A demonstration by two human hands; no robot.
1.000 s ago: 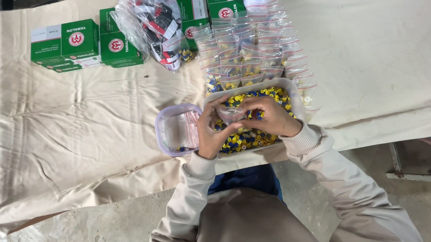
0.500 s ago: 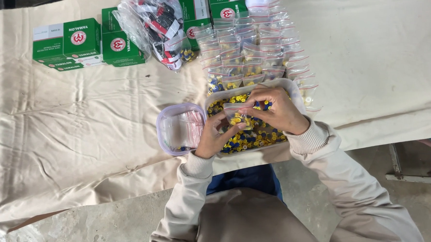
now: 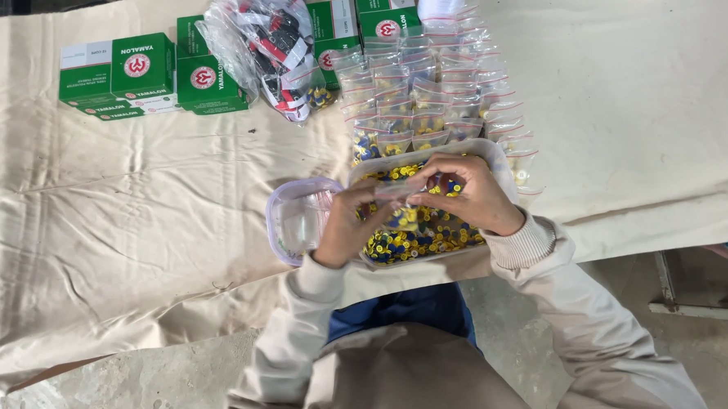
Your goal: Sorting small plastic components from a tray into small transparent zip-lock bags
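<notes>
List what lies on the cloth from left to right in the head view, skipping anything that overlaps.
Green boxes → clear bag of dark parts → empty clear container → left hand → right hand, above the tray of yellow and blue pieces.

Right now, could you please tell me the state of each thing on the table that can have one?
left hand: pinching a small clear bag
right hand: pinching the same bag
small clear bag: held over the tub
clear tub: open, holding yellow and blue pieces
purple-rimmed container: open, contents unclear
green boxes: closed, stacked
small filled bags: laid in rows
large plastic bag: bulging, full
</notes>
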